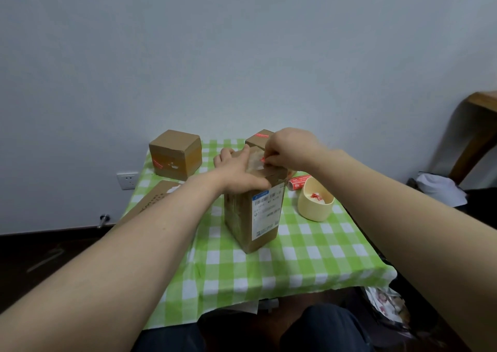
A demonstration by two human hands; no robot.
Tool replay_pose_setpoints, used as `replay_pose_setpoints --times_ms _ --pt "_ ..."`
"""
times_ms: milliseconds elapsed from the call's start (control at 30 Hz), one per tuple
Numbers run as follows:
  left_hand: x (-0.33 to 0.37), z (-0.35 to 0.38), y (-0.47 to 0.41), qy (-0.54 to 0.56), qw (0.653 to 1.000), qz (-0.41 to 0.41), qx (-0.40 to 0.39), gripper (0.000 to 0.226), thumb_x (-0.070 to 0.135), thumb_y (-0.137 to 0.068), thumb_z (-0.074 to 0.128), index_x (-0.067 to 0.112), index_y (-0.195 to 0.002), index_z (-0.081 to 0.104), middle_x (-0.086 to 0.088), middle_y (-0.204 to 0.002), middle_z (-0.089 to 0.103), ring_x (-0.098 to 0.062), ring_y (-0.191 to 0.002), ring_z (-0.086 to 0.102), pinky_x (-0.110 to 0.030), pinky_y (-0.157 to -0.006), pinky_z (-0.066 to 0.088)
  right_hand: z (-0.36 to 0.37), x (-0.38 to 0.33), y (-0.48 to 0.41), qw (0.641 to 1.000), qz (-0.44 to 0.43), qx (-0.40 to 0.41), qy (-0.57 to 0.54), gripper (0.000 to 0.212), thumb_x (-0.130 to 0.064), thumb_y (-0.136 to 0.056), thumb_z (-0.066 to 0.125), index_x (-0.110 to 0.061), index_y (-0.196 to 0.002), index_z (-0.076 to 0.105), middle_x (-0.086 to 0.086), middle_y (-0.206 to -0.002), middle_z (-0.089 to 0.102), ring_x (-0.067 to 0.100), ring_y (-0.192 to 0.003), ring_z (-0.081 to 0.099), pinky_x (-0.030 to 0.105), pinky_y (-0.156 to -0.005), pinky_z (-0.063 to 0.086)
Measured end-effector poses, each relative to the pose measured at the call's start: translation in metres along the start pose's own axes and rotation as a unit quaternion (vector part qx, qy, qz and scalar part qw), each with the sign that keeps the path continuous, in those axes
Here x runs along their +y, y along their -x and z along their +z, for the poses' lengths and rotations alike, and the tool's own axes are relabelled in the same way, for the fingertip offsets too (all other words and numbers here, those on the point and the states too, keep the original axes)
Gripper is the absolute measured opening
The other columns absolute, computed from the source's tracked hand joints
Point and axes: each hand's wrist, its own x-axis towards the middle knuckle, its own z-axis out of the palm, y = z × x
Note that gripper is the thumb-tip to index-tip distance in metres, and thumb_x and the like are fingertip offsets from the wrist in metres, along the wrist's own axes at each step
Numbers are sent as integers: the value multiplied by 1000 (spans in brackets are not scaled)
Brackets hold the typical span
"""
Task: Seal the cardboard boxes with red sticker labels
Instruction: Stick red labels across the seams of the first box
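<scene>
A tall cardboard box (252,217) with a white shipping label stands in the middle of the green checked table (295,260). My left hand (236,171) lies across the box's top with its fingers spread flat, holding it down. My right hand (290,147) hovers over the top's far edge and pinches a small red sticker label (263,159) between its fingertips, right at the box's top surface. Another cardboard box (176,154) at the back left has red stickers on its side. Behind my hands, a third box (258,138) carries a red sticker on top.
A cream cup (316,204) holding red-and-white sticker scraps stands right of the tall box, with a red sticker roll (297,183) behind it. A flat cardboard package (150,204) lies at the table's left edge. A wooden table leg (473,147) and bags sit at the far right.
</scene>
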Motion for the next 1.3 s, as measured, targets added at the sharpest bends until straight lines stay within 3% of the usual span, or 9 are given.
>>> replay_pose_setpoints --times_ms 167,367,567,733,867,1100,1300 --pt "0 0 0 2 1000 3 -1 106 51 -74 67 29 -151 -3 -7 -151 4 -28 -141 0 -42 -113 16 3 -3 -1 999 -17 2 46 23 -27 -91 49 -14 -103 62 6 -102 62 24 -94 58 29 -65 37" --pt "0 0 0 -2 1000 1 0 105 51 -75 66 30 -151 -3 -8 -151 4 -28 -141 0 -41 -112 17 9 2 -1 999 -11 4 -43 19 -23 -89 52 -7 -96 60 9 -103 62 25 -92 56 35 -71 44" --pt "1 0 0 -2 1000 3 0 105 51 -75 66 29 -151 -3 -9 -151 5 -28 -141 0 -40 -112 18 11 3 0 998 -8 12 -63 21 -22 -90 50 -6 -100 58 8 -104 57 12 -84 38 31 -70 37" --pt "2 0 1 -1 1000 3 3 104 50 -76 66 28 -151 -2 -9 -150 7 -28 -140 2 -38 -112 18 13 4 2 996 2 8 -91 20 -23 -91 51 -6 -98 58 3 -92 51 20 -88 49 34 -72 41" --pt "1 0 0 -2 1000 0 1 105 51 -75 67 28 -151 -2 -9 -150 6 -28 -141 2 -39 -112 18 17 7 -1 994 20 2 -111 21 -28 -92 52 -9 -94 60 7 -97 60 17 -82 46 31 -70 39" --pt "1 0 -1 -4 1000 -1 0 106 52 -74 67 29 -151 -2 -9 -150 7 -29 -141 2 -41 -112 19 18 8 1 985 47 9 -168 26 -25 -91 53 -3 -99 63 14 -98 65 25 -86 56 41 -81 49" --pt "0 -1 0 -4 1000 0 -3 106 52 -74 66 30 -151 -3 -7 -150 6 -30 -140 3 -43 -112 20 23 12 -2 976 61 21 -210 23 -23 -90 56 -2 -90 67 15 -91 68 21 -77 53 36 -73 47"
